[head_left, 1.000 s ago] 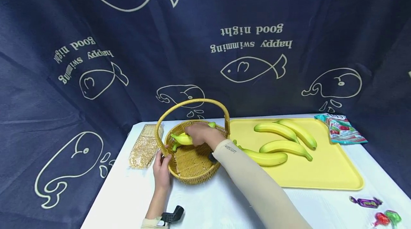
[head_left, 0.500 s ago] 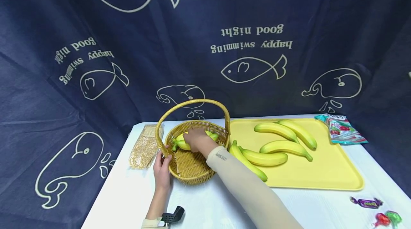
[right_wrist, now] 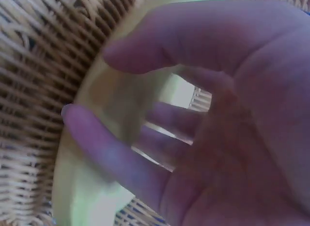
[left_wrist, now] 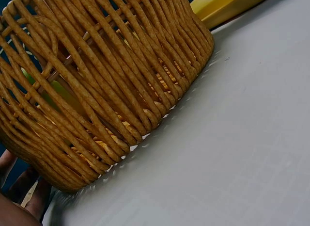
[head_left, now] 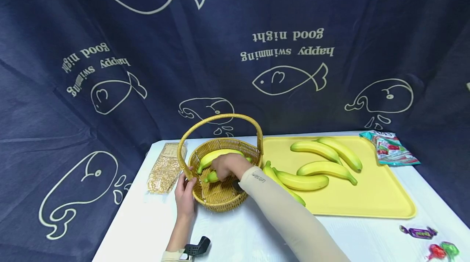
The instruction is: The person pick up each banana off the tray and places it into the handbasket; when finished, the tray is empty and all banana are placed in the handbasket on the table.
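A woven basket (head_left: 220, 196) with a tall arched handle (head_left: 219, 117) stands on the white table (head_left: 235, 233). My left hand (head_left: 185, 197) grips its left rim; the left wrist view shows the basket wall (left_wrist: 121, 80) close up, with fingertips (left_wrist: 24, 197) at its foot. My right hand (head_left: 227, 165) reaches inside the basket, its fingers curled round a banana whose green tip (head_left: 211, 178) pokes out to the left. The right wrist view is blurred: the fingers (right_wrist: 111, 153) and thumb curve loosely round that banana (right_wrist: 92, 187). A second banana (head_left: 216, 156) lies across the basket behind the hand.
A yellow tray (head_left: 367, 200) right of the basket carries several bananas (head_left: 315, 149). A clear packet of grain (head_left: 165, 168) lies left of the basket. A snack bag (head_left: 389, 147) and wrapped sweets (head_left: 418, 231) sit at the right. A dark blue cloth hangs behind.
My right hand has come down and nearer inside the basket. One banana now lies free across the basket; another stays under the fingers. The left hand has stayed on the rim.
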`<state>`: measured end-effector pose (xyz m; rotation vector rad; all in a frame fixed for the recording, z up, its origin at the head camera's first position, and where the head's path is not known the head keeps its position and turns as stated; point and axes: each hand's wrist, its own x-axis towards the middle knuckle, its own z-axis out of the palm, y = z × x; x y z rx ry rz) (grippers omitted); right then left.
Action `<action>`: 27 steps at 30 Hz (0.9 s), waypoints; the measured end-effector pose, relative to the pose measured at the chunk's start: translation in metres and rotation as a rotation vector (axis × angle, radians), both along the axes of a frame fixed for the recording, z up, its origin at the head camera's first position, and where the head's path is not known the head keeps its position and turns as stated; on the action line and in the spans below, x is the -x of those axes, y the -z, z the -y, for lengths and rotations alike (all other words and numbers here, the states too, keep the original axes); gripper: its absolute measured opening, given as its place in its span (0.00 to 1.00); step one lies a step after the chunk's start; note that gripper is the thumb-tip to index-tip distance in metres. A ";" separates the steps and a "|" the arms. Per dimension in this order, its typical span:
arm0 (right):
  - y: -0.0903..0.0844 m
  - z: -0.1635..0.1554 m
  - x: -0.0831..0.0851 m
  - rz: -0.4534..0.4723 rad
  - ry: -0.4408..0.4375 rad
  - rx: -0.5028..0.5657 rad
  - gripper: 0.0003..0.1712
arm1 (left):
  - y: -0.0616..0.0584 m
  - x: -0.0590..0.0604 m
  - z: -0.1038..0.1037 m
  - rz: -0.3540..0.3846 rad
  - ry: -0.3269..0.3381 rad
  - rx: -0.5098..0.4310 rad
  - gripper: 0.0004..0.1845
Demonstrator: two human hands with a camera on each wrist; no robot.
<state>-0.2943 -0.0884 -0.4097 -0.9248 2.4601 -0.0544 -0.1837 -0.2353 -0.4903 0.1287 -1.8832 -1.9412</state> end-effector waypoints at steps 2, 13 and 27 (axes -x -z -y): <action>-0.003 -0.001 0.000 -0.026 -0.022 -0.027 0.24 | 0.000 0.000 0.001 -0.004 -0.007 -0.006 0.20; -0.002 0.000 0.006 -0.304 0.002 -0.115 0.12 | -0.003 -0.001 0.000 -0.007 -0.016 -0.023 0.21; 0.004 0.005 0.015 -0.423 0.060 -0.049 0.12 | -0.002 -0.001 -0.001 0.000 -0.005 -0.022 0.20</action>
